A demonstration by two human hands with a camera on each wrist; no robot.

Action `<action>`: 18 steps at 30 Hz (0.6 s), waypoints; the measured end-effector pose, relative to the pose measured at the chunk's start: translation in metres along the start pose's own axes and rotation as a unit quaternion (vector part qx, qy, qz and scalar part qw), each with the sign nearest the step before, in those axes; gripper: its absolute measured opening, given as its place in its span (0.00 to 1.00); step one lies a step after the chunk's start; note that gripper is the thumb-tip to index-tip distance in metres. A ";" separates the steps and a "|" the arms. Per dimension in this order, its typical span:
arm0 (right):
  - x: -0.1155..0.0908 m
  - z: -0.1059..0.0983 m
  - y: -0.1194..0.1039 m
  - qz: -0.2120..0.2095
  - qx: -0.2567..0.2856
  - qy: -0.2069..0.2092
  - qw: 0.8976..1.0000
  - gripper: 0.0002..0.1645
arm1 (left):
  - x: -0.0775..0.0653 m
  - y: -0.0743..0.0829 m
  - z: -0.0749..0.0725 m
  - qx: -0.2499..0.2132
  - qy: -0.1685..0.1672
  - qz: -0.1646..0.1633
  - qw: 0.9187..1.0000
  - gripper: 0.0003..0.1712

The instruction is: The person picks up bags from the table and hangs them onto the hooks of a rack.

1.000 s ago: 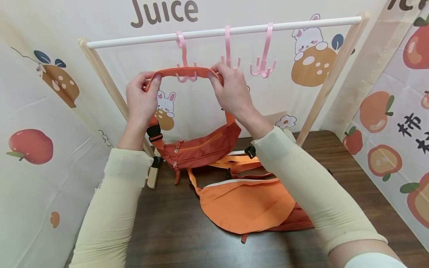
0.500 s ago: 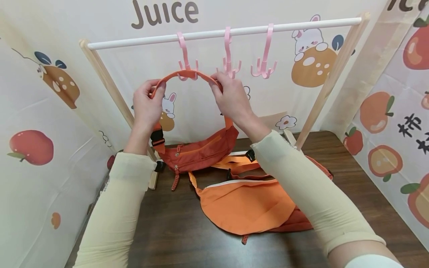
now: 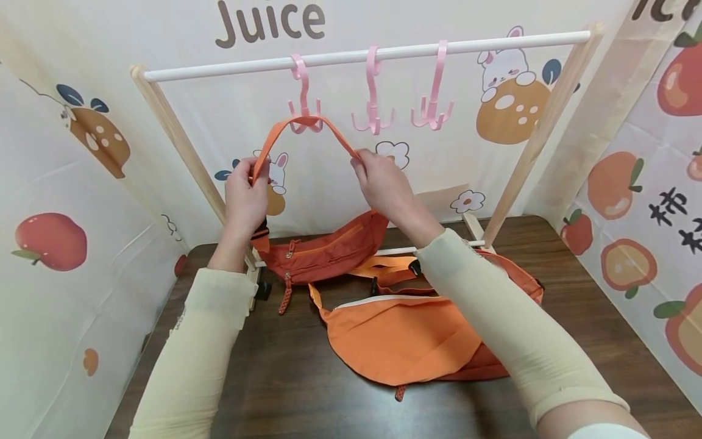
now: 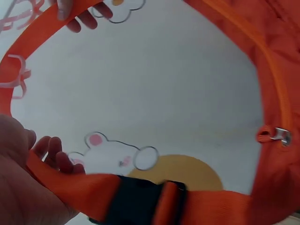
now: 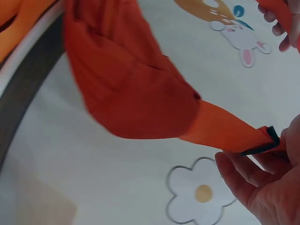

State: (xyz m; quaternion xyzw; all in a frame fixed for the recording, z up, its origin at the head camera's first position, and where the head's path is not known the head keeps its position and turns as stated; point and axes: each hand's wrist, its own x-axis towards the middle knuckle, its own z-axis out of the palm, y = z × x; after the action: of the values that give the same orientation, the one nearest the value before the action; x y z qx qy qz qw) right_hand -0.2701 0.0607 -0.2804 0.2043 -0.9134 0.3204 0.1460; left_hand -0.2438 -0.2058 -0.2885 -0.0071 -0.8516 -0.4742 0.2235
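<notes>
A rust-red waist bag (image 3: 329,253) hangs by its orange strap (image 3: 280,131), whose top lies over the prongs of the leftmost pink hook (image 3: 303,91). My left hand (image 3: 245,196) pinches the strap's left side, above a black buckle (image 4: 140,202). On the opposite side, my right hand (image 3: 386,186) holds the strap between thumb and fingers. The right wrist view shows the bag's end (image 5: 140,103) and the strap running from it to my right hand (image 5: 272,180). Below the hands, the bag's body hangs tilted, its zip pull dangling.
A white rail (image 3: 482,44) on a wooden stand carries two more pink hooks, a middle one (image 3: 373,97) and a right one (image 3: 433,91). On the brown table (image 3: 274,378) lies an orange bag (image 3: 406,341), with rust-red fabric and straps under and behind it. Printed cloth surrounds the table.
Both hands have slid down along the strap, away from the hook. The strap, flat across the prongs earlier, now bends into a peak over them. The bag hangs slightly lower.
</notes>
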 end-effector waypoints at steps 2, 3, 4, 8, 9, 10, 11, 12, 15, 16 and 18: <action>-0.002 0.004 0.007 0.006 -0.018 -0.012 1.000 0.20 | -0.004 -0.009 0.000 0.007 0.001 0.003 1.000 0.21; -0.003 0.007 0.010 0.006 -0.025 -0.017 1.000 0.19 | -0.007 -0.013 0.000 0.012 0.001 0.003 1.000 0.21; -0.004 0.009 0.014 0.007 -0.030 -0.021 0.999 0.19 | -0.009 -0.017 0.000 0.016 0.002 0.004 1.000 0.21; -0.011 0.016 0.027 0.001 -0.047 -0.040 0.998 0.21 | -0.020 -0.035 0.000 0.041 0.002 0.012 0.999 0.20; -0.014 0.018 0.030 -0.002 -0.050 -0.041 0.998 0.22 | -0.022 -0.038 0.001 0.045 0.000 0.015 0.999 0.21; -0.016 0.020 0.032 -0.005 -0.058 -0.042 0.997 0.24 | -0.025 -0.042 0.001 0.050 -0.001 0.018 0.999 0.21; -0.018 0.021 0.035 -0.008 -0.065 -0.041 0.997 0.26 | -0.028 -0.046 0.002 0.051 -0.004 0.019 0.999 0.21; -0.020 0.022 0.037 -0.011 -0.074 -0.041 0.996 0.29 | -0.030 -0.049 0.002 0.051 -0.006 0.021 0.998 0.21; -0.026 0.026 0.043 -0.018 -0.094 -0.035 0.995 0.36 | -0.038 -0.060 0.003 0.050 -0.012 0.026 0.998 0.20; -0.027 0.027 0.044 -0.019 -0.098 -0.032 0.994 0.37 | -0.041 -0.063 0.003 0.049 -0.014 0.027 0.998 0.20; -0.030 0.031 0.047 -0.019 -0.102 -0.029 0.994 0.39 | -0.047 -0.069 0.002 0.046 -0.016 0.028 0.998 0.22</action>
State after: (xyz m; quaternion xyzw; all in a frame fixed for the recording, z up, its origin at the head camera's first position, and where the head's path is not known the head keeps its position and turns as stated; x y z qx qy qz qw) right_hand -0.2699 0.0828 -0.3400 0.2153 -0.9410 0.2166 0.1458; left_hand -0.2183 -0.2328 -0.3634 -0.0278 -0.8752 -0.4284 0.2231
